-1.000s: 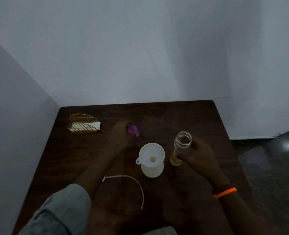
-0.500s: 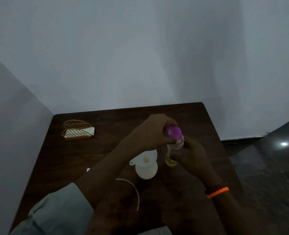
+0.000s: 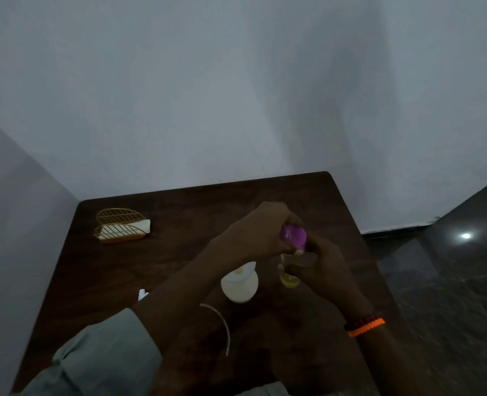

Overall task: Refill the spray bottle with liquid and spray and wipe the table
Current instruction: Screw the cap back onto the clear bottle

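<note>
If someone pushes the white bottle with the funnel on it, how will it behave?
The white bottle probably tips easily: the wide funnel sits high on top. The funnel looks only rested there, so it may fall off. How full the bottle is cannot be seen.

The left hand [image 3: 260,232] reached across from the lower left, forearm bare below a rolled sleeve, fingers curled shut over a purple cap [image 3: 293,237]. The right hand [image 3: 319,267] sat just beneath, gripping a bottle [image 3: 289,280], wrist banded.
</note>
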A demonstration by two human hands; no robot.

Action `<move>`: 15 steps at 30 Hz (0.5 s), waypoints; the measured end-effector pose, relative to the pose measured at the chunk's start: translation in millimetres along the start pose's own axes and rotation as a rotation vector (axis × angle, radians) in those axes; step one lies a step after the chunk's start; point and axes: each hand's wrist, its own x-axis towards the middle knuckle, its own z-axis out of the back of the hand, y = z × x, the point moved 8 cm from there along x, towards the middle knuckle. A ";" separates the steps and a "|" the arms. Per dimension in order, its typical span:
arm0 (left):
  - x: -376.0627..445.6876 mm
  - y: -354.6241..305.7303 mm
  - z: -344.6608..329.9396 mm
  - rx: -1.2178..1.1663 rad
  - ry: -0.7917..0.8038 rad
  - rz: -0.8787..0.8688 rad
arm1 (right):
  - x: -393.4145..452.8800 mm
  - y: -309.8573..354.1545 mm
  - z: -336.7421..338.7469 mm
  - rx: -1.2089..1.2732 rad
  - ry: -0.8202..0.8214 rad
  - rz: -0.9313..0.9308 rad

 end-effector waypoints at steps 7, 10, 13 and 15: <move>-8.0 -4.3 -3.8 -0.085 0.003 -0.061 | -4.8 -4.9 0.1 0.005 -0.026 -0.006; -10.4 -7.1 -5.5 -0.169 -0.028 -0.074 | -4.1 -3.0 -0.5 0.007 -0.016 -0.007; -8.5 -12.0 -2.9 -0.188 -0.094 -0.077 | -3.4 2.7 0.6 0.014 -0.027 0.013; -6.9 -13.9 3.5 -0.176 -0.136 -0.095 | -3.9 4.4 4.1 0.024 -0.049 0.016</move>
